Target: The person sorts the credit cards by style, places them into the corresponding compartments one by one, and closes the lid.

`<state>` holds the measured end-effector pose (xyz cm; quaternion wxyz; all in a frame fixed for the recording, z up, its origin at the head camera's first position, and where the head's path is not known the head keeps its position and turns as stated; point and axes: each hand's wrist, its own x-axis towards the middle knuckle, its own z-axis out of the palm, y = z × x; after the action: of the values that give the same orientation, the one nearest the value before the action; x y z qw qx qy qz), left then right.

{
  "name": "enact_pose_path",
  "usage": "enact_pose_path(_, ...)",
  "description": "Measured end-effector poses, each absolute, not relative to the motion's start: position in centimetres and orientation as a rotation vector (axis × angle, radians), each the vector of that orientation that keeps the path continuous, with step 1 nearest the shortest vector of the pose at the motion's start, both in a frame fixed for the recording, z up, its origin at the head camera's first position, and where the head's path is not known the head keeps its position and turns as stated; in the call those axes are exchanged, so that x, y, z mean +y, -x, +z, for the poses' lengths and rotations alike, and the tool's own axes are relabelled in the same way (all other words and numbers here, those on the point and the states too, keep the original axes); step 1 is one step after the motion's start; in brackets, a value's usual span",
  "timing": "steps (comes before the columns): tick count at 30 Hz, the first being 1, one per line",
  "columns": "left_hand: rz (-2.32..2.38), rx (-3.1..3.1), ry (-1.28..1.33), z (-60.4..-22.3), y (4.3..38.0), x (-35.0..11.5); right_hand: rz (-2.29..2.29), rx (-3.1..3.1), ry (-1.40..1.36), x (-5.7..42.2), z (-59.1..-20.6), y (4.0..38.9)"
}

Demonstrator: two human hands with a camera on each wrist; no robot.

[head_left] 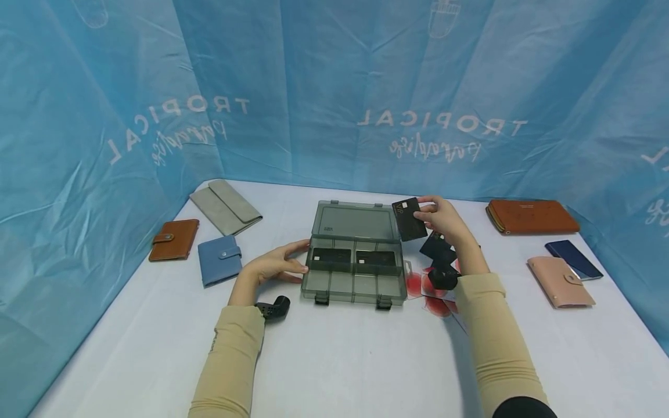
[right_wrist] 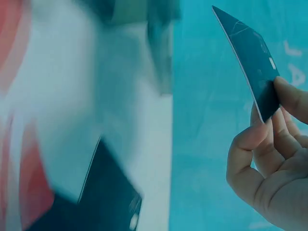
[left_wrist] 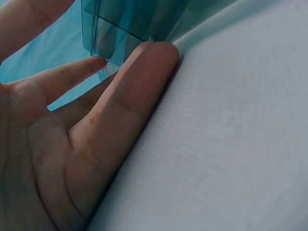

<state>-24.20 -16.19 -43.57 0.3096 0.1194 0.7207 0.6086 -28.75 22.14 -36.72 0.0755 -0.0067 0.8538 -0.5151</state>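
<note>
A smoky, see-through compartment box (head_left: 342, 284) lies with its lid (head_left: 358, 223) folded back. Dark cards (head_left: 331, 256) sit in its two back compartments. My left hand (head_left: 274, 266) rests on the table at the box's left side; in the left wrist view, loosely straight fingers (left_wrist: 139, 82) touch its wall. With thumb and fingers my right hand (head_left: 443, 217) pinches a black card (head_left: 409, 219) marked VIP, held up beside the lid's right edge. The right wrist view shows this card (right_wrist: 250, 62) tilted, seen partly edge-on. More black cards (head_left: 435, 247) are below that hand, partly hidden by the wrist camera.
Red-and-white cards (head_left: 436, 305) lie right of the box, partly under the right forearm. At left are a grey wallet (head_left: 227, 206), a brown one (head_left: 175, 241) and a blue one (head_left: 219, 261). At right are a brown zip wallet (head_left: 533, 216), a navy one (head_left: 574, 258) and a pink one (head_left: 560, 283).
</note>
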Motion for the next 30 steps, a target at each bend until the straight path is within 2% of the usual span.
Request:
enact_pose_path(8,1.604,1.902,-0.312,-43.5,24.2,-16.2,-1.465,2.491,0.395,16.7,-35.3,27.9)
enact_pose_path(15,1.611,1.9,-0.292,-43.5,24.2,-16.0,-1.152,2.526,0.68,11.1,-35.6,27.0)
enact_pose_path(22,1.606,1.897,-0.297,-43.6,24.2,-16.1,-0.795,2.608,0.777,7.6,-36.6,26.5)
enact_pose_path(30,1.613,1.898,-0.316,-43.7,24.3,-16.3,-0.673,2.676,0.79,6.1,-36.7,26.3)
